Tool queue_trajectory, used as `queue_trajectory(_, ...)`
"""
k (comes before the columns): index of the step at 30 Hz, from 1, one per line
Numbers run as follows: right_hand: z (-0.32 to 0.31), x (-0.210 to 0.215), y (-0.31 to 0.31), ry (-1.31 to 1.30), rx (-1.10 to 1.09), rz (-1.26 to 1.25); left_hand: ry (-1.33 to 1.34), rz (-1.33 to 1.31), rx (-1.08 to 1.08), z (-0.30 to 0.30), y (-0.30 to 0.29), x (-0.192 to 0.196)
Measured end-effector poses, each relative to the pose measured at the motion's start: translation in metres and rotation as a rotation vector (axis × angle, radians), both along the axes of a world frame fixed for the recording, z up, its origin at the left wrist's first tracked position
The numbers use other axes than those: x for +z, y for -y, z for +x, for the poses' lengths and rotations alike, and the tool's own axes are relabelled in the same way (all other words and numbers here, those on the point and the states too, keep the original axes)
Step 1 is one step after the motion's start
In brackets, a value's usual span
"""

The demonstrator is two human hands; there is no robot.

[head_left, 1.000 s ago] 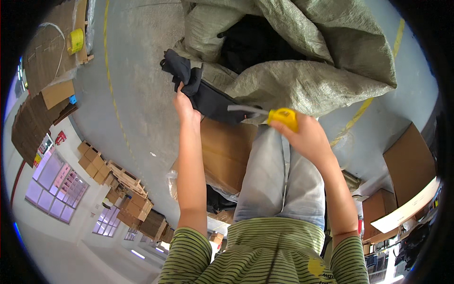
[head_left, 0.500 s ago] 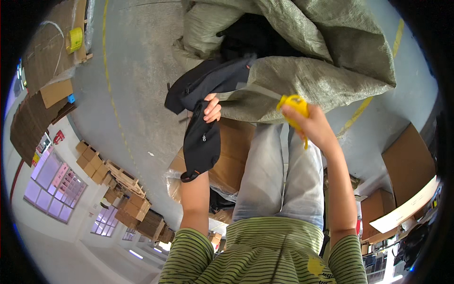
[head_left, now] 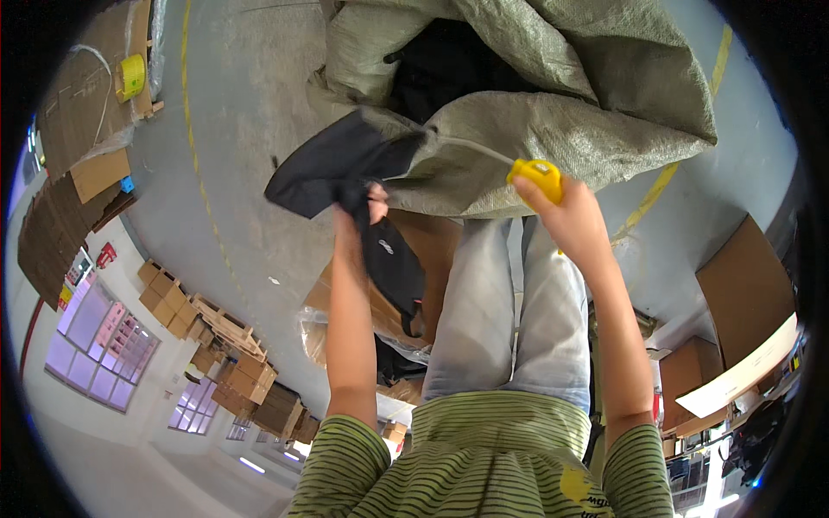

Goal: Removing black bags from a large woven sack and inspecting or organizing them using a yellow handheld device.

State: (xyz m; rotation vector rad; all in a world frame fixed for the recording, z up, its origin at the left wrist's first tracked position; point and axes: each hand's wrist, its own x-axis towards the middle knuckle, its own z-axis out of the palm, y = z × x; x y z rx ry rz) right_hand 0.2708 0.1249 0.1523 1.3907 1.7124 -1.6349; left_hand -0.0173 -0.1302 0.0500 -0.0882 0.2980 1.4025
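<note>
My left hand [head_left: 377, 205] is closed around the middle of a black fabric bag [head_left: 341, 164]. Its wide part spreads out above my fingers, and a narrower pouch-like piece with a small white mark hangs down below them. In my right hand [head_left: 566, 220] is a yellow tape measure [head_left: 540, 179], gripped by its case. The pale blade runs out leftward from the case, its far end reaching the right edge of the bag; whether it touches is too blurred to tell. Just beyond both hands lies a large woven sack [head_left: 553, 129], its mouth open on dark items [head_left: 449, 65].
A cardboard box [head_left: 432, 242] with plastic wrap stands beside my legs, under the hanging pouch. More cardboard [head_left: 747, 289] leans at the right. Yellow floor lines [head_left: 192, 129] run along the left and right. Stacked cartons [head_left: 168, 293] and pallets stand far left.
The bag has shifted left and turned, its lower pouch swinging to the right. More of the tape blade shows between the case and the bag. My right hand has barely moved.
</note>
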Motion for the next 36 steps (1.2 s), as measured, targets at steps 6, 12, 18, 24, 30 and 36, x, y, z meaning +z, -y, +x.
queue_trajectory(6, 0.007, -0.013, 0.004, 0.042, -0.198, -0.362, 0.425, -0.134, 0.518, 0.065, -0.036, 0.019)
queue_trajectory(12, 0.046, -0.012, 0.01, -0.137, -0.034, -0.555, -1.07, -1.294, 0.076, 0.077, 0.069, 0.082)
queue_trajectory(18, 0.053, -0.002, -0.008, 0.002, 0.132, -0.556, -1.322, -1.612, -0.517, 0.106, 0.285, 0.269)
queue_trajectory(24, 0.065, -0.013, 0.011, -0.028, 0.059, -0.635, -1.252, -1.511, -1.792, 0.14, 0.253, 0.264)
queue_trajectory(30, 0.072, -0.023, 0.016, 0.051, -0.017, -0.623, -1.231, -0.97, -0.477, 0.093, 0.024, 0.128)
queue_trajectory(36, 0.075, -0.032, 0.027, 0.032, -0.222, -0.727, -2.352, -0.314, -0.701, 0.009, -0.132, -0.106)
